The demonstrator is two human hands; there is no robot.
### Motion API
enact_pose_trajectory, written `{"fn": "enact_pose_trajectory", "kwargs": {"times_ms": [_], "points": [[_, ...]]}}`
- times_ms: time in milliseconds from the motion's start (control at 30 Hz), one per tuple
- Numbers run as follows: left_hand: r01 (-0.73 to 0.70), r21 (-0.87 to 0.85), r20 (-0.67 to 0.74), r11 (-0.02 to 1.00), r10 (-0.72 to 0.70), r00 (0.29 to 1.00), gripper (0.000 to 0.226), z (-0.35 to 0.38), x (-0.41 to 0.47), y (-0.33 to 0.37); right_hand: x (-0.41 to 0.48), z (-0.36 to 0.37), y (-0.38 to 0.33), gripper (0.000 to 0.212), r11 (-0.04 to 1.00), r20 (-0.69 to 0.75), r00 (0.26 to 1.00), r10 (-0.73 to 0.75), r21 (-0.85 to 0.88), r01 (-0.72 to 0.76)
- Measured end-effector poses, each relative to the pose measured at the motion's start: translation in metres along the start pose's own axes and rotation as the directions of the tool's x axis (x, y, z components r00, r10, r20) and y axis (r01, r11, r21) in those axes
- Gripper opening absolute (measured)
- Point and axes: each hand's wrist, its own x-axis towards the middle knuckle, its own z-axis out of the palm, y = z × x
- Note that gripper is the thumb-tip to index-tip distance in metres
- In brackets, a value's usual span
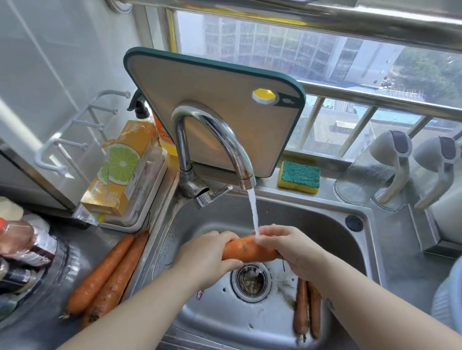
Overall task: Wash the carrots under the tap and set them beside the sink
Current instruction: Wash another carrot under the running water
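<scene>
Holding a carrot (pixel 247 249) under the tap (pixel 213 140) stream, left hand (pixel 208 255) and right hand (pixel 291 250) fingers both wrapped round it (two more in the sink (pixel 367 241)).

**Carrot under the running tap, both hands on it**

So one carrot (pixel 249 250) is held sideways over the sink (pixel 333 234), pretty much right above the drain strainer (pixel 251 280). The left hand (pixel 205 254) grips the thicker end and the right hand (pixel 290 249) wraps the thinner end. The water stream (pixel 252 206) from the tap (pixel 230 135) lands on the carrot right at the right hand's fingertips.

There are two more carrots (pixel 302 308) lying side by side on the sink floor, just right of the drain. Another pair of carrots (pixel 104 272) lies together on the bench (pixel 91 239), just left of the sink.

Behind the tap a cutting board (pixel 214 91) stands against the window (pixel 297 52), with a yellow-green sponge (pixel 299 175) just beside it.
</scene>
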Motion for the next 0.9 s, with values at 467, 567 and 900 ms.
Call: {"fn": "enact_pose_trajectory", "kwargs": {"times_ms": [467, 567, 900], "points": [[-0.068, 0.025, -0.03, 0.997, 0.069, 0.997, 0.046, -0.002, 0.005, 0.005, -0.013, 0.004, 0.013, 0.052, 0.309, 0.163, 0.927, -0.339, -0.911, 0.273], [-0.11, 0.031, -0.039, 0.993, 0.111, 0.993, 0.037, -0.005, 0.008, 0.015, -0.009, 0.001, 0.007, 0.045, 0.127, 0.191, 0.853, -0.486, -0.95, 0.285], [-0.332, 0.368, -0.023, 0.869, 0.366, 0.931, 0.053, -0.01, 0.011, 0.014, 0.006, -0.01, -0.027, 0.025, 0.528, 0.226, 0.974, 0.035, -0.831, 0.174]]}}
